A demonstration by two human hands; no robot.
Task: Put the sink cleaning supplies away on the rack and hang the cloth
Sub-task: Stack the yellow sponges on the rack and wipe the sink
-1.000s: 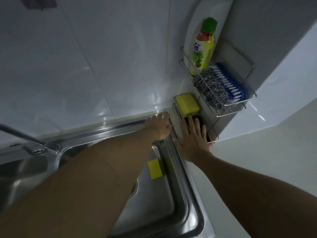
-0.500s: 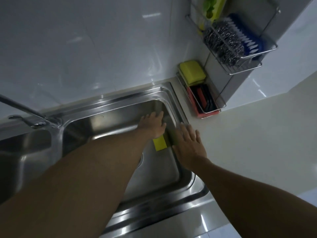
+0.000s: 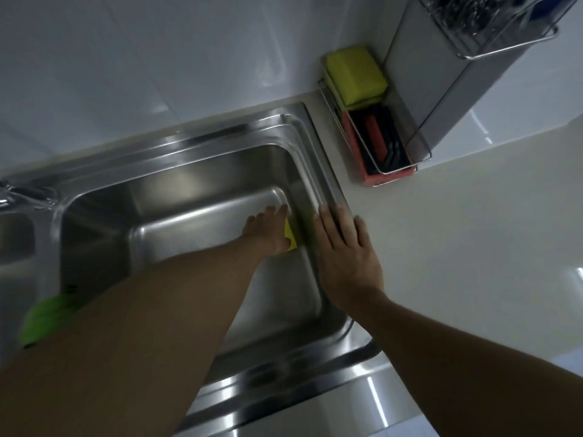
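Down in the basin, the left hand [image 3: 269,230] has dropped onto the yellow sponge [image 3: 291,236], next for the rack [image 3: 419,89] at one o'clock; whether its fingers grip yet, I can't tell. Right hand [image 3: 344,257] lies flat, released, on the sink rim [image 3: 318,159].

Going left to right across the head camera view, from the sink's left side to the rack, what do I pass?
green cloth → left hand → yellow sponge in the sink → right hand → upper wire basket of the rack. The rack's lower tier overlaps the right hand, so it is left out.
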